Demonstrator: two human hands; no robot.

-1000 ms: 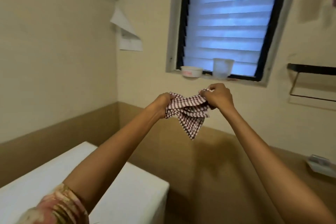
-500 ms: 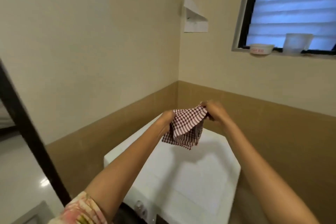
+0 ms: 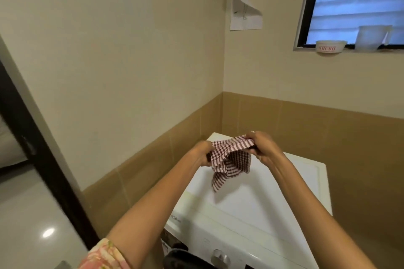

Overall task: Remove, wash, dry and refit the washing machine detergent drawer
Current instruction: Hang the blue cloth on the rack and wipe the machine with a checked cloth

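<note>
The detergent drawer cannot be seen here. The only hint is a dark gap [image 3: 175, 254] at the front left corner of the white washing machine [image 3: 251, 209], low in the picture. It may be the hole the drawer slides into, but it is too dark to tell. A round silver knob [image 3: 219, 256] sits on the front just beside it. Above the flat white surface of the machine hangs a red and white checked cloth [image 3: 231, 159], held up in the air and not touching the top. The left hand [image 3: 202, 153] grips one end with its fingers curled round the cloth, and the right hand [image 3: 264, 148] grips the other end the same way. The top edge is pulled across between them and the rest droops down in folds. I think the cloth is held like this to open it out, so it is ready for drying. A flowery pink sleeve [image 3: 105, 255] shows on the left arm. The machine stands in a corner against a band of brown wall tiles [image 3: 328, 137], which keeps it out of the way. Higher up, a white sheet of paper [image 3: 244, 15] is stuck to the wall. On the ledge of the dark-framed window [image 3: 306, 6] stand a small white bowl with red letters [image 3: 331, 47] and a clear plastic cup [image 3: 371, 37].
</note>
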